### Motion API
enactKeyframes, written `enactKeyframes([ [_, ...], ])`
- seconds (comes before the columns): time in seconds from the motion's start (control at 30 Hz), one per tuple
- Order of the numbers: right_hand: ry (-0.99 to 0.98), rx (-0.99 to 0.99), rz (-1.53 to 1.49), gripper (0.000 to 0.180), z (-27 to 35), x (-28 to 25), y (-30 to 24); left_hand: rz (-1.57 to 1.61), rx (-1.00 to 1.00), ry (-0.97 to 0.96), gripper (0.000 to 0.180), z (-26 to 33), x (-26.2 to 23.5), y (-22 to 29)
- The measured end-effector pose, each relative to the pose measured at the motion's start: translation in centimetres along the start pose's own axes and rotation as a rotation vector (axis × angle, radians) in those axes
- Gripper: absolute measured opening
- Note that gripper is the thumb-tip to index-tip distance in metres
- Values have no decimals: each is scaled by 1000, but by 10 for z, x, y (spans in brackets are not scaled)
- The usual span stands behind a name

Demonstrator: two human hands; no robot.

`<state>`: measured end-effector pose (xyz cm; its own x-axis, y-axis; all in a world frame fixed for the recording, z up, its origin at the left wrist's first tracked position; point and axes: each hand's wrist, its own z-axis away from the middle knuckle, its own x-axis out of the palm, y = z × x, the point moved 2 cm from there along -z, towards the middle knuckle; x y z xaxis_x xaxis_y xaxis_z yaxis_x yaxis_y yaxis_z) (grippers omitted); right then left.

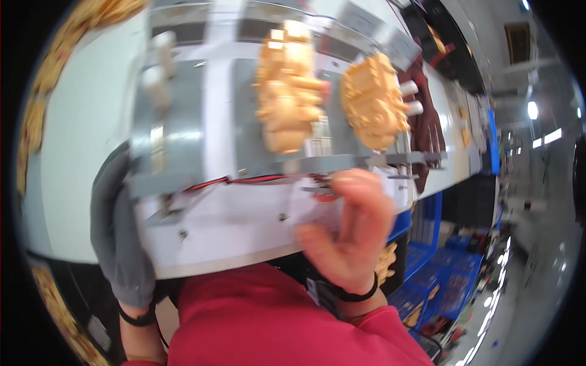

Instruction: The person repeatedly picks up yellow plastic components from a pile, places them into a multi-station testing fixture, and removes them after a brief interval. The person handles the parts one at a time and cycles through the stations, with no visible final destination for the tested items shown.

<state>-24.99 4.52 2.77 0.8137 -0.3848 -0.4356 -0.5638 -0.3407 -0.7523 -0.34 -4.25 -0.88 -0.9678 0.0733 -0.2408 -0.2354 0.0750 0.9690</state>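
My left hand (121, 235), in a grey glove, lies along the left end of a grey metal fixture (183, 146), its fingers stretched up against the side. Bare and a little blurred, my right hand (351, 229) is at the fixture's front edge, thumb and forefinger apart with nothing visible between them. Its fingertips are close to a small metal lever (320, 190); contact cannot be made out. Two tan moulded parts with ribbed, machine-like detail, a long one (285, 91) and a wider one (373, 100), sit on the fixture's plates.
Red and black wires (238, 180) run along the fixture's front bar. White posts (156, 85) stand at its left. A dark red cloth (427, 116) lies to the right on the white table (79, 146). Blue crates (445, 274) stand lower right; more tan pieces (52, 79) line the left edge.
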Motion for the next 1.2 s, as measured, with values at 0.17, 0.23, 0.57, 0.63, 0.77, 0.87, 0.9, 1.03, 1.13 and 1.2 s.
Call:
enactKeyframes([
  [0.17,-23,-85,-15,65,-3,4,10,30,-120,97,53,18,-21,-26],
  [0.23,54,-56,-122,62,0,7,10,49,-179,65,66,23,-33,-34],
  [0.57,13,-20,-325,46,-1,11,16,-8,-210,134,63,20,-14,-9],
  [0.63,45,-40,-286,47,-1,11,17,-61,-128,124,59,19,-15,-15],
  [0.77,31,4,-193,52,-4,2,10,-176,19,45,49,6,-11,-15],
  [0.87,-38,-4,-186,57,-7,-2,9,-162,-20,79,45,4,-3,-3],
  [0.9,-53,-19,-177,58,-7,-3,10,-142,17,63,46,4,-2,-3],
  [1.03,-9,-18,-261,58,-6,0,8,-124,83,-21,44,2,-5,-2],
  [1.13,-1,-49,-236,59,-2,1,9,-296,88,-119,41,-11,-17,11],
  [1.2,-5,-62,-214,61,-2,0,8,-309,173,-164,39,-29,-22,32],
])
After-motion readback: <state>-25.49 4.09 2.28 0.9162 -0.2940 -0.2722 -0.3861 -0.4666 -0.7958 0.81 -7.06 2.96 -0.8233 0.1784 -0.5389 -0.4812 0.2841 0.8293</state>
